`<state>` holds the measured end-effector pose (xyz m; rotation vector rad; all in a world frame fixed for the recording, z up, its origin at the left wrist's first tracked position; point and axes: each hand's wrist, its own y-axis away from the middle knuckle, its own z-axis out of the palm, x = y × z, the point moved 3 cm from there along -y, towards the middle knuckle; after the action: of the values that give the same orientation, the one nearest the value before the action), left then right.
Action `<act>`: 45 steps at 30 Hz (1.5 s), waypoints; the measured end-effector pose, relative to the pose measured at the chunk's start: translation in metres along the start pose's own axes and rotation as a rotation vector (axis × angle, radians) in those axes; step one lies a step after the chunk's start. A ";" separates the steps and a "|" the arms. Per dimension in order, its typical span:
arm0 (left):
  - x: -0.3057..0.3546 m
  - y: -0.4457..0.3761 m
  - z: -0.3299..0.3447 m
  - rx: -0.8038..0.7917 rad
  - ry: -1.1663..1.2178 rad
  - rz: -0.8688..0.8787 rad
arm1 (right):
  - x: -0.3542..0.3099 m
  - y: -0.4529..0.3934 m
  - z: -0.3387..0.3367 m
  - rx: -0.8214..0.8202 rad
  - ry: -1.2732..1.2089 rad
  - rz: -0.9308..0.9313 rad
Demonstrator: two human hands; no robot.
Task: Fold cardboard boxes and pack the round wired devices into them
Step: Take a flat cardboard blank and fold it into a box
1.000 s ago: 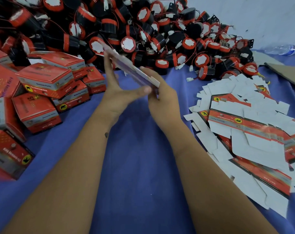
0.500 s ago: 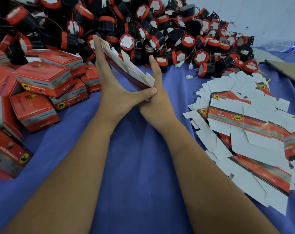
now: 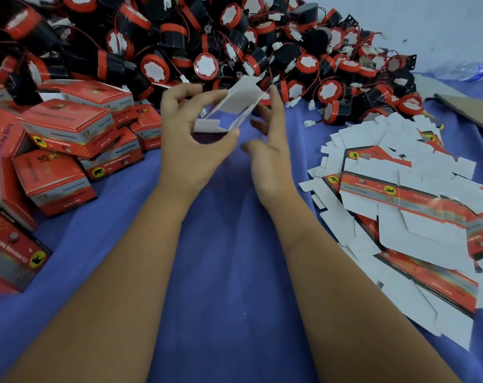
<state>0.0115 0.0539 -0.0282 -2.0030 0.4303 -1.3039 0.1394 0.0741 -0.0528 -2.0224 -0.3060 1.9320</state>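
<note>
My left hand (image 3: 192,139) grips a partly opened cardboard box (image 3: 234,103) above the blue cloth, thumb at its lower edge and fingers curled over its top left. Its white inner flaps face me. My right hand (image 3: 268,150) is at the box's right side with fingers spread and mostly straight, fingertips touching the right edge; it looks blurred. A big heap of round black-and-red wired devices (image 3: 207,42) fills the far side of the table. Flat unfolded boxes (image 3: 406,205) lie in a loose pile at my right.
Folded red boxes (image 3: 66,131) are stacked at the left. The table is covered by a blue cloth (image 3: 229,272). A brown cardboard sheet (image 3: 472,109) and a plastic bottle (image 3: 464,71) lie at the far right by the white wall.
The flat box pressed between both hands has been pulled open into a hollow shape. My right hand moved off the flat face to the box's right side; the left hand's fingers curled round it.
</note>
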 end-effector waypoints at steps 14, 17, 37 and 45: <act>-0.007 0.003 0.006 -0.057 0.577 -0.291 | -0.013 0.000 -0.007 0.035 -0.250 0.022; -0.009 0.002 0.009 -0.103 0.592 -0.313 | -0.013 -0.002 -0.008 -0.024 -0.311 0.037; -0.021 0.007 0.021 -0.139 0.476 -0.464 | -0.001 -0.002 0.003 -0.059 -0.199 0.209; -0.021 0.006 0.020 -0.027 0.491 -0.465 | 0.000 -0.003 0.005 -0.095 -0.599 0.352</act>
<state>0.0209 0.0699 -0.0520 -1.8536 0.2019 -2.1044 0.1346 0.0767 -0.0515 -1.5783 -0.1851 2.7741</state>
